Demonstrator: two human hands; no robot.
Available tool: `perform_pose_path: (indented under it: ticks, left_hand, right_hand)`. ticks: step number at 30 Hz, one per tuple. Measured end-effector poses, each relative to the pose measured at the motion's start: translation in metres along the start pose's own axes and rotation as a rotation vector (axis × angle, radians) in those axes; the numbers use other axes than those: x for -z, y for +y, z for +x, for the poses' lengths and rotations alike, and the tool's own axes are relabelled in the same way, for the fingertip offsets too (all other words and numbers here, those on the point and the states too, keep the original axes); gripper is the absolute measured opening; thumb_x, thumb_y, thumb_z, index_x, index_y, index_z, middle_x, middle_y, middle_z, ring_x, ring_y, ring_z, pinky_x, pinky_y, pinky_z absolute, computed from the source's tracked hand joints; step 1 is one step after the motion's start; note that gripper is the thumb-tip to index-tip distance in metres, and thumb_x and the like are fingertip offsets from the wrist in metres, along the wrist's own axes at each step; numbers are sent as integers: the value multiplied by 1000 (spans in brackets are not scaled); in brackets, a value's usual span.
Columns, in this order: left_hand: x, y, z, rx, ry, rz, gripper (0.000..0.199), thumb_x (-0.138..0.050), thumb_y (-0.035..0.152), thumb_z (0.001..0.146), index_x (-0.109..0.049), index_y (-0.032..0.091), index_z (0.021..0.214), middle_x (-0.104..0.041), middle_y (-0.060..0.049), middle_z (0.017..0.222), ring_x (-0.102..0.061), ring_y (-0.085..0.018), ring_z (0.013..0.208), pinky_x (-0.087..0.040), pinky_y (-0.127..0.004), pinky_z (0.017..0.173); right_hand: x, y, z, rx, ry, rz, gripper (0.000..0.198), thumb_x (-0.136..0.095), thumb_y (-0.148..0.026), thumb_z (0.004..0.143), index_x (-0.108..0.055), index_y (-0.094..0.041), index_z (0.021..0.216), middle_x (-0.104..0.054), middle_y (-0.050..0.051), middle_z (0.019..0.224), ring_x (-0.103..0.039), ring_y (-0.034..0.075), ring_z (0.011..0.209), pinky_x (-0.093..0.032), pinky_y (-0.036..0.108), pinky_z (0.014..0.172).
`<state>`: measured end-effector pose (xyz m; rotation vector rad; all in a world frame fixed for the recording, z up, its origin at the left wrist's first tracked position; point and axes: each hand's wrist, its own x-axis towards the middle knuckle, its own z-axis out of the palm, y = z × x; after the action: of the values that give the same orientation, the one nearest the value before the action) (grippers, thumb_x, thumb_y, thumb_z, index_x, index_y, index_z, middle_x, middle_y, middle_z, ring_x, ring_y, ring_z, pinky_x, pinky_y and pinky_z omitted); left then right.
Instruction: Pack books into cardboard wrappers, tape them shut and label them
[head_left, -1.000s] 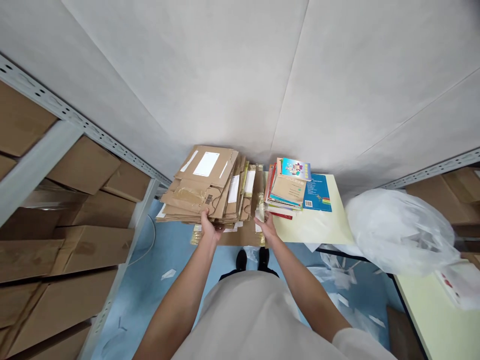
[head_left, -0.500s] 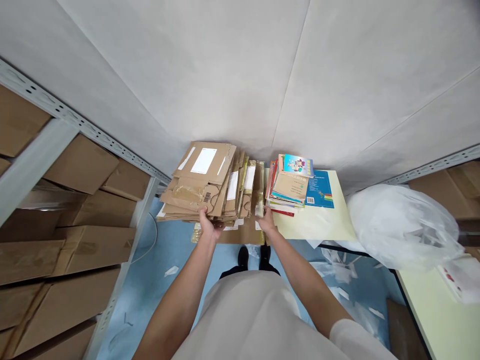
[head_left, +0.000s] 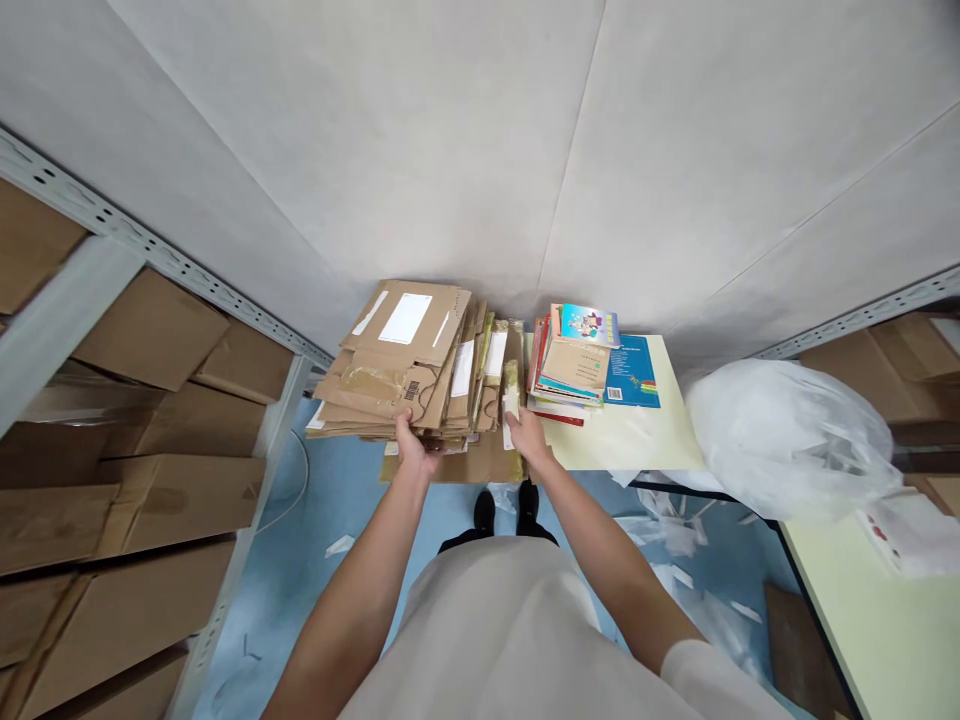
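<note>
A pile of flattened cardboard boxes (head_left: 409,370), with white labels and strips of clear brown tape, leans in overlapping layers against the wall. My left hand (head_left: 415,447) grips the pile's front edge, thumb on top and fingers hidden underneath. At the pile's right side, my right hand (head_left: 528,436) is closed on a narrow, taped cardboard edge (head_left: 511,395) with a white label. Just right of that hand is a stack of books (head_left: 574,368), topped by a small blue picture book (head_left: 589,325). A larger blue book (head_left: 634,375) lies beside the stack.
The pale yellow table (head_left: 652,440) carries the books. A big bag of clear plastic (head_left: 787,435) bulges at its right. Shelving (head_left: 161,250) with cardboard boxes (head_left: 180,500) stands on my left. Plastic and paper scraps litter the blue floor (head_left: 300,600).
My right hand has shifted slightly left and now holds a taped cardboard edge, which stands out more. The left hand keeps its grip on the pile. The view has turned a little.
</note>
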<state>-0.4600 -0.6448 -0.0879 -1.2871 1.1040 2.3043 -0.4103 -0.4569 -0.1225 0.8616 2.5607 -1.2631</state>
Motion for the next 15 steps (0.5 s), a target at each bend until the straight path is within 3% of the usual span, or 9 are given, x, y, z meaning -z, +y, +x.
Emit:
perform_pose_path:
  ticks: [8,15]
  left_hand:
    - [1,10,-2,-20,-51,-150,30,-53,42,75,-64,23,97,-66,-5,88,-65,-22,81,-55,-37,71]
    - [5,14,12,2,-74,-62,33,-54,48,73,-64,23,93,-66,-7,93,-64,-24,85,-53,-39,72]
  right_hand:
    - [28,-49,-24,108,26,-380,28,-39,-27,93,-62,-14,101,-69,14,95,-64,26,96,-42,30,81]
    - [51,-54,-37,121,101,-371,26,-43,-28,92,-64,-16,98,-70,12,90,-64,26,93,-41,30,78]
